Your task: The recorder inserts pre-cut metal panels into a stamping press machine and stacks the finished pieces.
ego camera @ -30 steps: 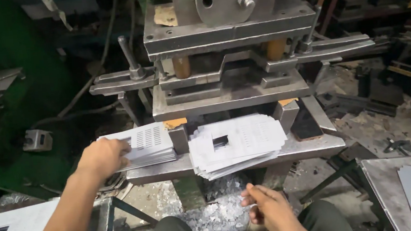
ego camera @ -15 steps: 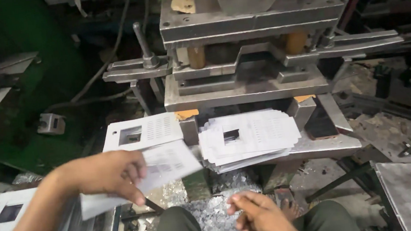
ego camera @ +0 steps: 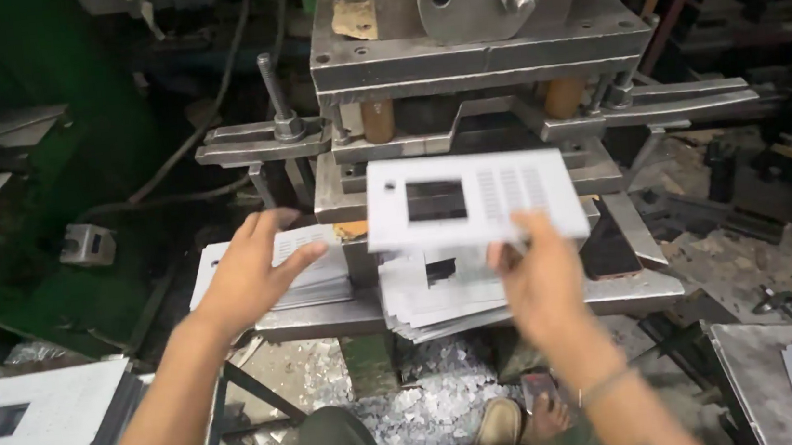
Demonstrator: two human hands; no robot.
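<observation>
Half a second back, held a sheet low on the left side and picked at the scrap below; now raised, both. Right hand (ego camera: 542, 281) up in front of the press (ego camera: 483, 69), thumb and fingers pinched on the near edge of a white punched panel (ego camera: 471, 198), held flat and level, blurred by motion. Rectangular window cut towards the panel's left, rows of small slots to its right. Directly beneath, a fanned stack of like panels (ego camera: 442, 295) on the press bed (ego camera: 635, 287). Left hand (ego camera: 251, 275) open, fingers spread and apart, gripping nothing, hovering over a second, smaller stack of white panels (ego camera: 309, 274) at the bed's left end; cannot tell whether the fingertips touch the top sheet. Below the bed, a heap of pale metal offcuts (ego camera: 414, 414) on the floor, with a brown shoe (ego camera: 496, 433) just beside it. More white panels (ego camera: 33, 422) lower left, well apart from both hands. Grey metal tray (ego camera: 768, 361) lower right.
</observation>
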